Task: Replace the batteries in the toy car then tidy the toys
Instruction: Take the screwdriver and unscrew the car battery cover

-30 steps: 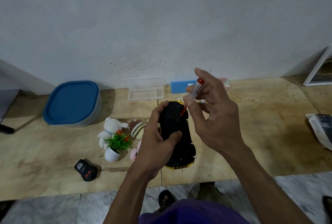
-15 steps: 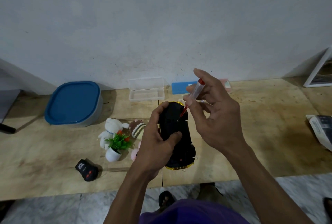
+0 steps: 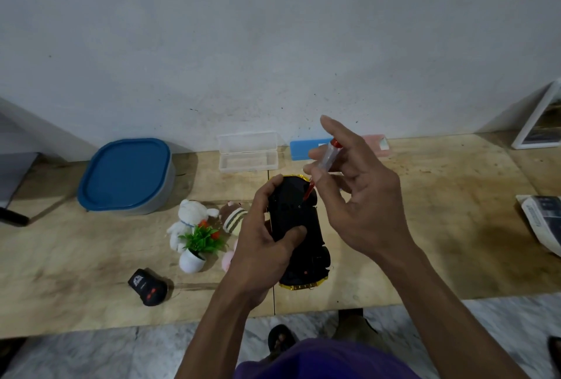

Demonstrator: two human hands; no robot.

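Observation:
A toy car (image 3: 306, 245) lies upside down, black underside up with a gold rim, held above the wooden table (image 3: 425, 242). My left hand (image 3: 261, 245) grips its left side, thumb across the underside. My right hand (image 3: 358, 196) pinches a small screwdriver (image 3: 321, 166) with a clear handle and red cap. Its red tip touches the underside near the car's far end. A white plush bear (image 3: 188, 220), a brown striped plush (image 3: 232, 217), a pink plush (image 3: 227, 260) and a small potted plant (image 3: 197, 248) sit left of the car. A black remote (image 3: 147, 287) lies front left.
A grey tub with a blue lid (image 3: 127, 175) stands back left. A clear plastic case (image 3: 247, 152) lies open by the wall, next to a blue case (image 3: 303, 150) and a pink one (image 3: 375, 143). A folded newspaper (image 3: 543, 223) lies right. A white frame (image 3: 540, 120) leans back right.
My right hand has turned slightly on the screwdriver and its index finger has lifted. The car and my left hand have stayed put.

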